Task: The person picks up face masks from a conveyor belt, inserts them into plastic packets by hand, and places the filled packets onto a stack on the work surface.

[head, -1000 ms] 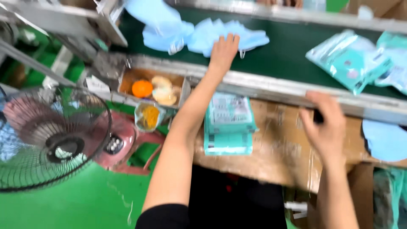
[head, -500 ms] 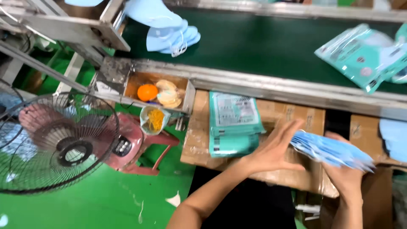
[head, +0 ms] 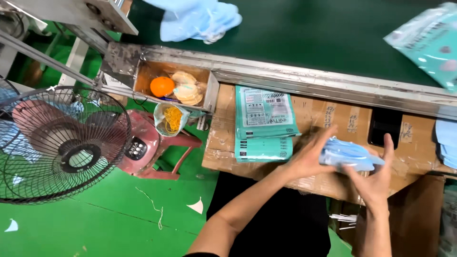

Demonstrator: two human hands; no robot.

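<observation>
A stack of light blue face masks (head: 346,154) is pressed between my two hands above a cardboard work surface (head: 352,124). My left hand (head: 309,154) pushes on the stack's left end with fingers spread. At the right end, my right hand (head: 376,178) cups the stack from below and the side. A pile of flat teal and white plastic pouches (head: 264,121) lies on the cardboard just left of my left hand.
A dark green conveyor belt (head: 309,38) runs along the top, carrying loose blue masks (head: 197,19) and a filled teal pouch (head: 428,43). A small box with an orange (head: 162,86) hangs off its metal rail. A floor fan (head: 57,143) and pink stool (head: 147,147) stand left on the green floor.
My left hand came back from the belt and both hands closed on a stack of blue masks, now drawn together over the cardboard. The view has shifted down and closer.
</observation>
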